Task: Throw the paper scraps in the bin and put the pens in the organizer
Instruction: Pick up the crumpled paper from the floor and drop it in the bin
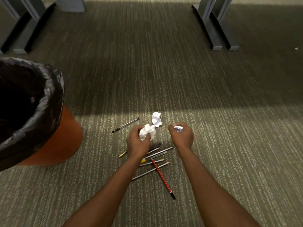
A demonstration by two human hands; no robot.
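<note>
My left hand (137, 143) grips a crumpled white paper ball (147, 132) just above the carpet. My right hand (182, 135) is closed around a smaller paper scrap (178, 128), which shows between the fingers. Another crumpled paper ball (156, 119) lies on the carpet just beyond both hands. A black pen (125, 125) lies alone to the left of the hands. A heap of several pens and pencils (155, 156) lies under my wrists, with a red pencil (161, 175) across it. The orange bin (54, 141), lined with a black bag (32, 95), stands at the left. No organizer is in view.
Grey striped carpet (164, 71) covers the floor. Grey desk legs and feet stand at the far left (21, 30) and far right (216, 33). A tiny white scrap (296, 48) lies at the far right edge.
</note>
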